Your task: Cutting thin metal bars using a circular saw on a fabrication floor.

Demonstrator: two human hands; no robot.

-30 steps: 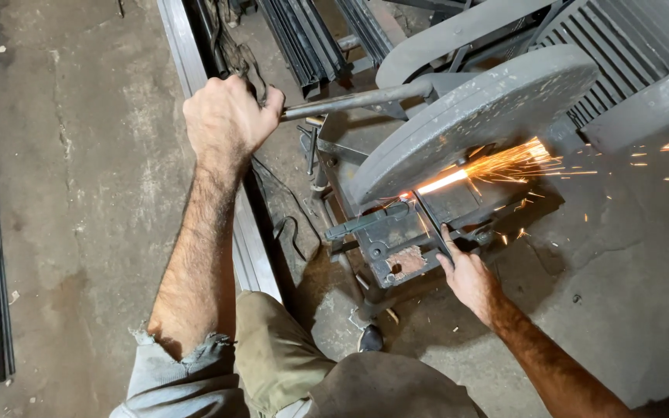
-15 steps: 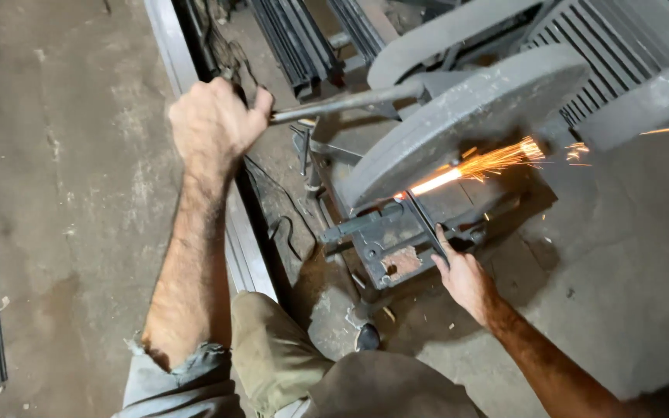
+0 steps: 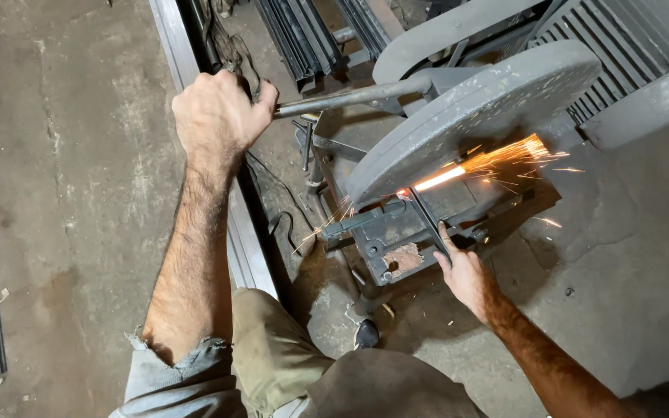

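Chop saw (image 3: 474, 116) handle gripped by left hand (image 3: 218, 112); right hand (image 3: 466, 275) steadies bar (image 3: 427, 220).

Your saw's blade guard (image 3: 474, 116): flat grey. Handle bar (image 3: 350, 98) in your left hand (image 3: 218, 116): dull grey metal. Sparks (image 3: 489, 161): bright orange, yellow-white at core. Thin bar (image 3: 427, 224) at your right hand (image 3: 466, 275): dark, near black. Vise base (image 3: 396, 248): dark grey, rust-brown patch. Your trousers (image 3: 280, 356): khaki-olive. Your sleeve (image 3: 172, 383): pale blue-grey, frayed edge. Concrete floor (image 3: 79, 193): grey-brown, blotchy. Long metal profile (image 3: 195, 116) on floor: light silver-grey.
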